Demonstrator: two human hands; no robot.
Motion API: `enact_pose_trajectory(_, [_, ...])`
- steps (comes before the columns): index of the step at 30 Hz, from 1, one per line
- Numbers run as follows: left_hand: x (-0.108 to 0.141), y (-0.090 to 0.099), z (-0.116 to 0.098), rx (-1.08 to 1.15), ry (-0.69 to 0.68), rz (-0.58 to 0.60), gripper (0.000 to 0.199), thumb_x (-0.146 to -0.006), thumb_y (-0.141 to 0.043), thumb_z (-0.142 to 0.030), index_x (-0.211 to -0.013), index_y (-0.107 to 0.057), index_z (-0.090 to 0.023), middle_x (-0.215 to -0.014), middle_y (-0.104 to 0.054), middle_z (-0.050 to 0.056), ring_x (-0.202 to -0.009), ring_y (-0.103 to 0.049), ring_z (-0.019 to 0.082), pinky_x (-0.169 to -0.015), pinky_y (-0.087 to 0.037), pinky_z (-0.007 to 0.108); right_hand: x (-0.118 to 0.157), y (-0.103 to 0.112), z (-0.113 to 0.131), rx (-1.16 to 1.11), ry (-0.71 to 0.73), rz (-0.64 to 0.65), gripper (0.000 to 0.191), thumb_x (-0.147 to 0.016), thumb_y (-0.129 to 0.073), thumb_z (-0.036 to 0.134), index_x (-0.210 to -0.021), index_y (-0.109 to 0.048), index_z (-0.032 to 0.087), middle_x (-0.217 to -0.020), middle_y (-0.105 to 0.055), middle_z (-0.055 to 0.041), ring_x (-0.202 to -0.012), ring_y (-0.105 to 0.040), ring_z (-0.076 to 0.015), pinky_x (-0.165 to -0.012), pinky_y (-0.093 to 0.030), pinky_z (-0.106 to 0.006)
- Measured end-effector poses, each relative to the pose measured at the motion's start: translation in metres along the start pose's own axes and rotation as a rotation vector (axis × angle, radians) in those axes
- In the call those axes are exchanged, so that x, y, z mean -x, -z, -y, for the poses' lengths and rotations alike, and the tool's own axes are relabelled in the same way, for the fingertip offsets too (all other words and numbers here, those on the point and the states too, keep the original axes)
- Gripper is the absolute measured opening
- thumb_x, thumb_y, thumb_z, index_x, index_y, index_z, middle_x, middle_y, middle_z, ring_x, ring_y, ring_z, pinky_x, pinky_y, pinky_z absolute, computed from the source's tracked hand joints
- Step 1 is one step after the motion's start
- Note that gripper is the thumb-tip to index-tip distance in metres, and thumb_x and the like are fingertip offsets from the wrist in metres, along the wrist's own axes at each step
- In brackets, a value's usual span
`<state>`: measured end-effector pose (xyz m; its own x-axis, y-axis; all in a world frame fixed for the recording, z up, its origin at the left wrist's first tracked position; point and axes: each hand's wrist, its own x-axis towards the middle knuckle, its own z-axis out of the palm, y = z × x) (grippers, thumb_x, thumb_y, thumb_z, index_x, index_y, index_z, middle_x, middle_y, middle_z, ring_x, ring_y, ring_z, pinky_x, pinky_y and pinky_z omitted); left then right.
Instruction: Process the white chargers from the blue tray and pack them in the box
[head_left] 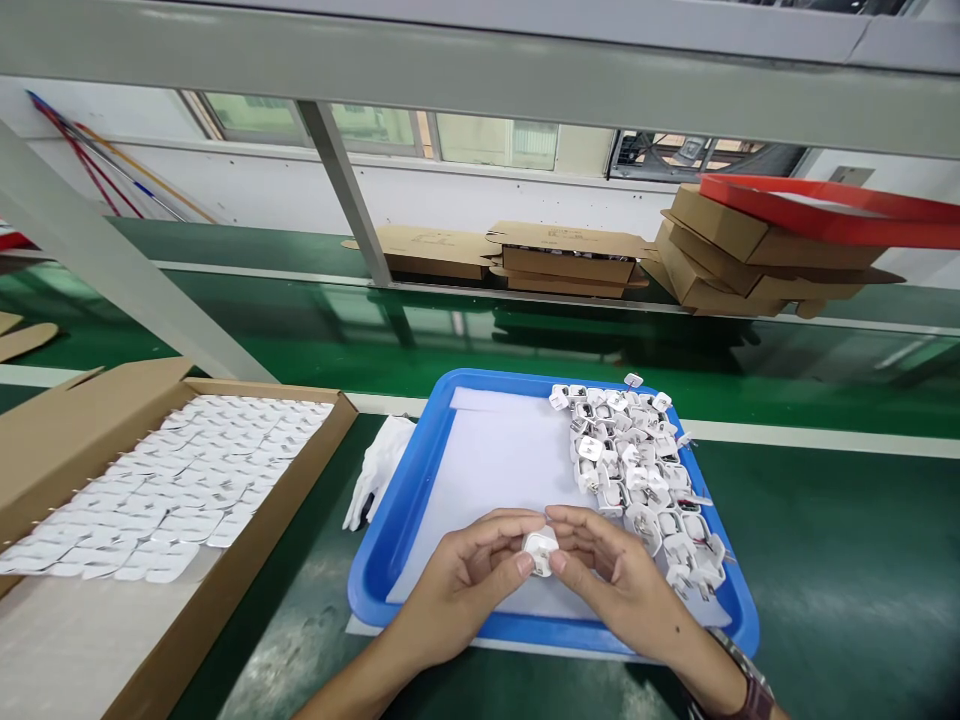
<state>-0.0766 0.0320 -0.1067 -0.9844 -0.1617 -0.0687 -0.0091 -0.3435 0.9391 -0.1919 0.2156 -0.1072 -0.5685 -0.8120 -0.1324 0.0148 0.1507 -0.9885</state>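
Observation:
A small white plug adapter (539, 552) is held between both hands above the front of a blue tray (369, 572). My left hand (480, 570) grips its left side with thumb and fingers. From the other side, my right hand (611, 565) pinches it the same way. White paper (502, 450) lines the tray. Many more white plug adapters (637, 470) are heaped along the tray's right side, some with metal prongs showing. The fingertips behind the held adapter are partly hidden.
At left stands an open cardboard box (300, 475) with rows of white pieces (202, 465). A white glove (382, 460) lies beside the tray. Cardboard boxes (570, 265) stand farther back; a red tray (825, 210) tops the right stack. A metal frame (345, 190) crosses ahead.

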Motion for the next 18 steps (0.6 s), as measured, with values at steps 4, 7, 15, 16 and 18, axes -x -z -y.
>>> enact_pose_trajectory(4, [0.000,0.003,0.002,0.034,0.070,0.023,0.045,-0.088,-0.081,-0.027,-0.132,-0.072,-0.023,-0.130,-0.072,0.012,-0.116,-0.071,0.028,-0.105,-0.056,0.041,-0.001,0.000,0.004,-0.031,0.017,0.034,0.037,-0.103,-0.064,0.044,-0.136,-0.065,0.027,-0.124,-0.076,-0.0089,-0.118,-0.073,-0.0243,-0.107,-0.058,-0.046])
enact_pose_trajectory(7, [-0.001,0.003,0.006,-0.014,0.078,-0.022,0.052,-0.080,-0.086,-0.020,-0.130,-0.072,-0.024,-0.130,-0.067,0.010,-0.110,-0.071,0.025,-0.096,-0.059,0.036,-0.002,0.001,0.003,-0.022,0.001,0.037,0.037,-0.104,-0.061,0.045,-0.137,-0.065,0.029,-0.129,-0.075,-0.0083,-0.122,-0.071,-0.0243,-0.109,-0.056,-0.045])
enact_pose_trajectory(15, [-0.003,-0.011,0.014,-0.226,-0.139,-0.178,0.043,-0.076,-0.081,-0.015,-0.118,-0.072,-0.017,-0.112,-0.062,0.009,-0.091,-0.070,0.020,-0.083,-0.062,0.031,0.000,0.003,-0.009,0.079,-0.057,-0.066,0.047,-0.096,-0.066,0.058,-0.130,-0.070,0.026,-0.133,-0.074,-0.0105,-0.124,-0.071,-0.0302,-0.107,-0.058,-0.043])
enact_pose_trajectory(16, [0.000,-0.010,0.009,-0.273,-0.167,-0.203,0.044,-0.074,-0.082,-0.015,-0.117,-0.071,-0.016,-0.112,-0.064,0.010,-0.090,-0.070,0.020,-0.083,-0.061,0.031,0.000,0.005,-0.013,0.064,-0.073,-0.076,0.049,-0.095,-0.067,0.059,-0.131,-0.070,0.026,-0.132,-0.075,-0.0111,-0.124,-0.071,-0.0310,-0.108,-0.058,-0.043])
enact_pose_trajectory(18, [0.010,-0.006,-0.010,-0.410,-0.208,-0.267,0.044,-0.073,-0.082,-0.015,-0.117,-0.072,-0.017,-0.111,-0.070,0.011,-0.093,-0.071,0.022,-0.087,-0.060,0.033,-0.002,0.012,-0.023,0.051,-0.115,-0.064,0.054,-0.092,-0.068,0.061,-0.134,-0.069,0.026,-0.134,-0.074,-0.0120,-0.125,-0.071,-0.0332,-0.108,-0.058,-0.043])
